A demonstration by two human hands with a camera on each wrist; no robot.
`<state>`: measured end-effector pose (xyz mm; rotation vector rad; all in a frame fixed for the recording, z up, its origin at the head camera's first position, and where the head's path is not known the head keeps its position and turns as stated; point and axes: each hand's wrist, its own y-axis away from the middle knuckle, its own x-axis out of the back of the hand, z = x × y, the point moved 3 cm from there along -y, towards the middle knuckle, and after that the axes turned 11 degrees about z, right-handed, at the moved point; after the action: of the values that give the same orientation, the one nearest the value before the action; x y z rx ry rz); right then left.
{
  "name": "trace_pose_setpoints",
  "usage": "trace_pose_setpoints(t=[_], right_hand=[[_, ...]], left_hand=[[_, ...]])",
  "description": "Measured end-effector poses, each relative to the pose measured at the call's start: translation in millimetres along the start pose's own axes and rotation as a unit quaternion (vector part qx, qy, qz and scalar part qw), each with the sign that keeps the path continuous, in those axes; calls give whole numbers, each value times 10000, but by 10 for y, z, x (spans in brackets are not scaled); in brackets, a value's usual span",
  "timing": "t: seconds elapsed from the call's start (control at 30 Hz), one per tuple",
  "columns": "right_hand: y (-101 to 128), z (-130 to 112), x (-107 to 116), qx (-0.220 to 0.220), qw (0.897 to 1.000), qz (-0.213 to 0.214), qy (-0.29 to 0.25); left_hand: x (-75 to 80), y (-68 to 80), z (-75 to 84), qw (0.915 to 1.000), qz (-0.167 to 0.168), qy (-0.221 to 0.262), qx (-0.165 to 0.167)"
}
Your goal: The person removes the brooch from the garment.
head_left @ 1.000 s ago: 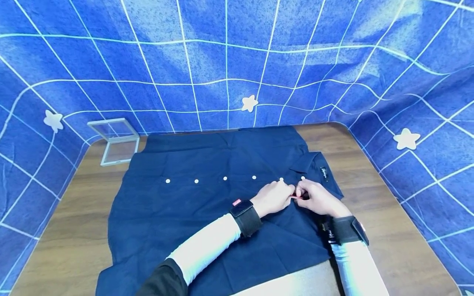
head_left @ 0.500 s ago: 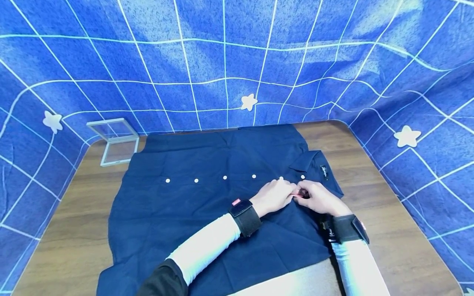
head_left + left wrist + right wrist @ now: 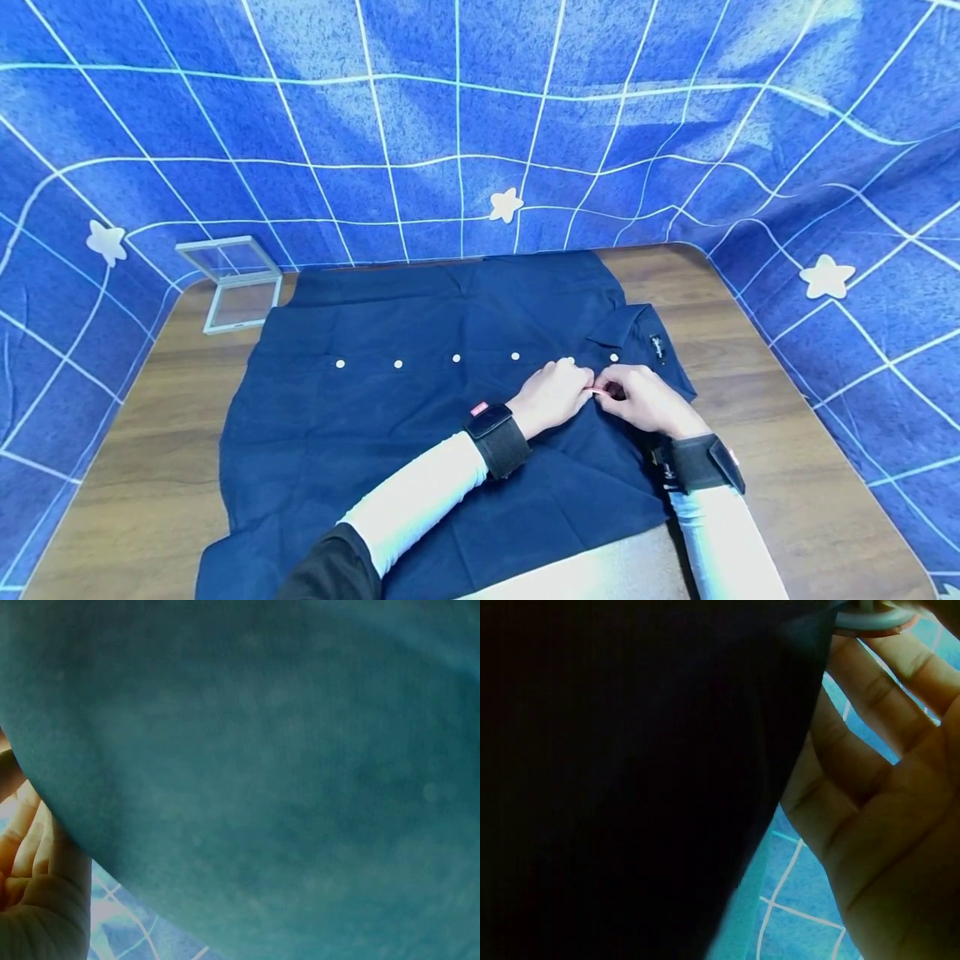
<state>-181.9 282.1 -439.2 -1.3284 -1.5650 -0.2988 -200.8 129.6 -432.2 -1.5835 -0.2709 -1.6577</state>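
At left, the hinged frame (image 3: 249,278) lay unmoved on the worktop (image 3: 127,433). On the navy shirt (image 3: 390,425), the left hand (image 3: 552,393) pinched cloth below the buttons (image 3: 515,357). Beside it, the red-edged disc (image 3: 597,391), gripped by the right hand's (image 3: 645,398) fingertips, had risen slightly, seemingly a small adjustment, the work against the cloth apparently unfinished.

A shirt (image 3: 390,417) lies on the table (image 3: 780,400), a frame (image 3: 243,280) (far corner) to its left.

In front of me, the wooden table (image 3: 765,375) bears a dark blue shirt (image 3: 405,433) across mid-frame and, upper left, an open case (image 3: 247,279).
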Motion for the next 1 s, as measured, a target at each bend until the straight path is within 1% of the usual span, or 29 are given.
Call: trace_pose_setpoints(t=[0.17,0.33,0.6,1.0], right_hand=[[-12,-22,1,13,9997,50,257],[-12,-16,-9,-3,9992,110,390],[-19,-52,-2,-130,9983,46,574],[-19,-53,-15,174,9974,98,688]], left_hand=[[26,0,5,10000,-3,-11,-16],[52,9,7,10000,3,21,-69],[58,1,10,9999,-57,-13,-92],[39,-10,2,9999,-93,68,-27]])
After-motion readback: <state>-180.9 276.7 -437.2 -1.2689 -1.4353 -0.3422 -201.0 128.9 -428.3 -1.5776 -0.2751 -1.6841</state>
